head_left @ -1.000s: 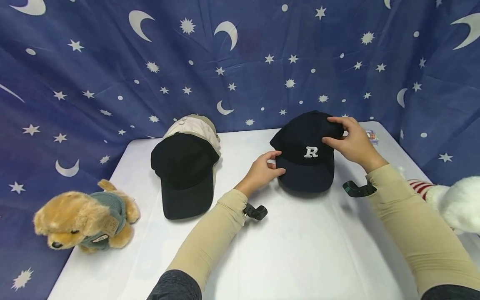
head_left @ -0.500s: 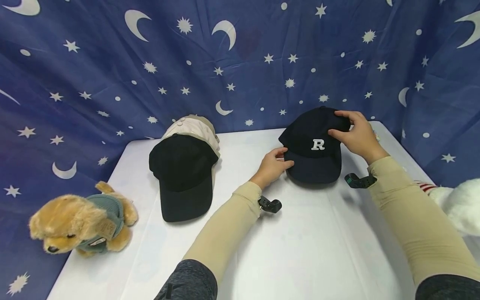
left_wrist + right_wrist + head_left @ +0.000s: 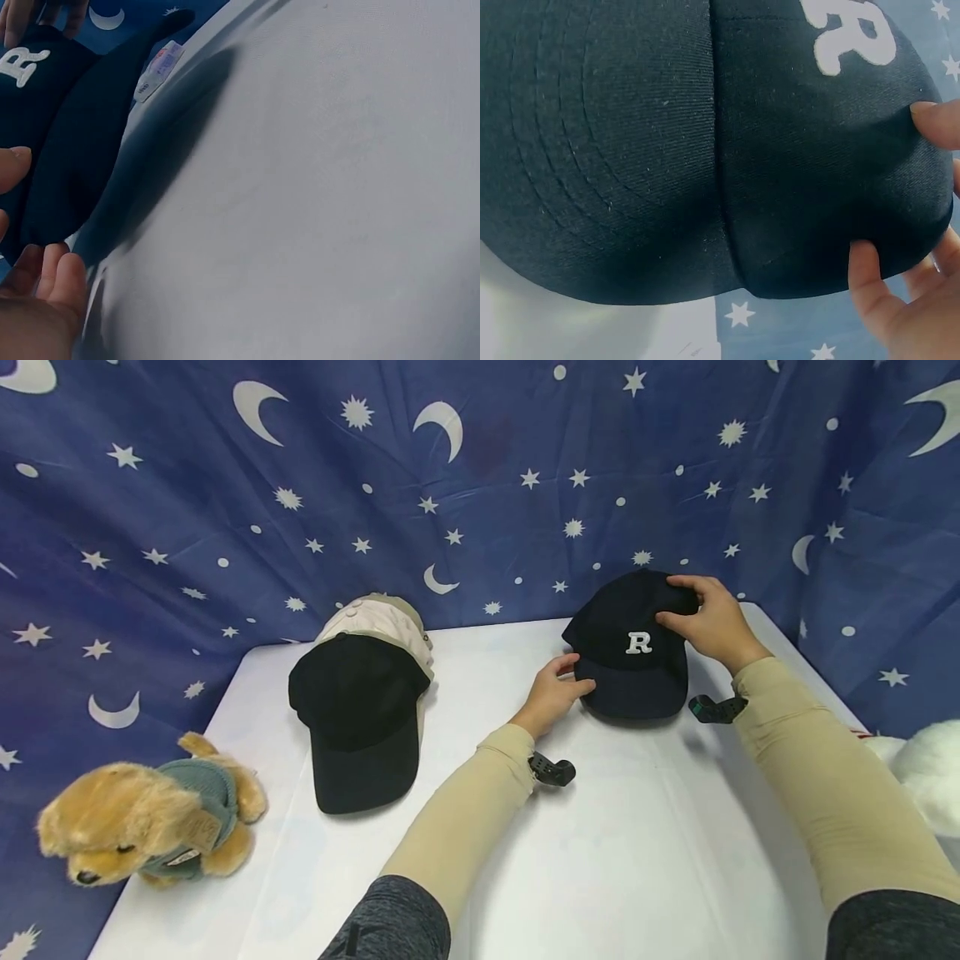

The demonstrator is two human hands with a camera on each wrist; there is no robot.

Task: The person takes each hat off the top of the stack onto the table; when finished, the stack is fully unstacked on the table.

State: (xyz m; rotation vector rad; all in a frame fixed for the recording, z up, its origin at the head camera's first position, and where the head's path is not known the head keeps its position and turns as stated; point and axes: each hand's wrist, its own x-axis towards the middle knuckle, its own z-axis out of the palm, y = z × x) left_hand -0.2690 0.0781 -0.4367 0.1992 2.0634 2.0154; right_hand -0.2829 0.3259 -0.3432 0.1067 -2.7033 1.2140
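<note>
A dark navy baseball cap (image 3: 630, 689) with a white letter R stands at the back right of the white table, brim toward me. My left hand (image 3: 551, 697) holds its left side where brim meets crown; in the left wrist view, fingertips (image 3: 69, 274) meet the cap's edge and the thumb lies over its front. My right hand (image 3: 716, 622) grips the right side of the crown, thumb on the front panel and fingers around the side. The left wrist view shows the brim (image 3: 82, 142) raised over its shadow.
To the left, a black cap (image 3: 363, 693) overlaps a beige cap (image 3: 378, 617) behind it. A plush dog (image 3: 112, 827) in a green sweater sits at the left edge. White plush (image 3: 930, 777) lies at far right. A starry blue curtain (image 3: 480, 510) closes off the back.
Both hands have moved the navy cap right and a little toward the back, keeping their grip. The other caps and the plush dog shift slightly left as the head view turns.
</note>
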